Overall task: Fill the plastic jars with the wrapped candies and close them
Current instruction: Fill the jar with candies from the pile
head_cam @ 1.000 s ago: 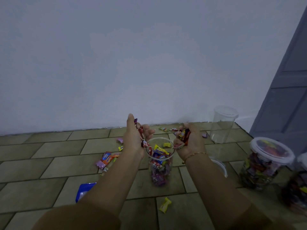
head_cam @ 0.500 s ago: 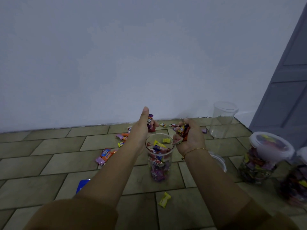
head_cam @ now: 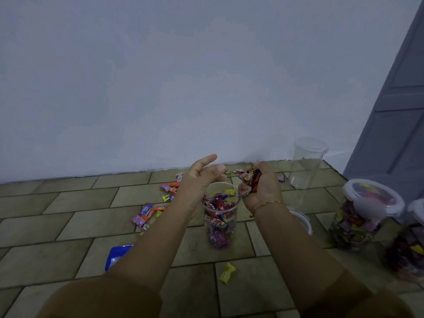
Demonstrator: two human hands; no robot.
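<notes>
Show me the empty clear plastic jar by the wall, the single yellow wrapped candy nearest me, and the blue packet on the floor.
Empty clear plastic jar (head_cam: 306, 167): head view, middle of its wall.
Yellow wrapped candy (head_cam: 226, 273): head view, wrapper centre.
Blue packet (head_cam: 116, 254): head view, visible face.

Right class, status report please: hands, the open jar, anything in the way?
Left hand open, empty, beside jar rim. Right hand gripping candies above open jar, partly filled. Loose candy on floor; nothing blocking.
</notes>
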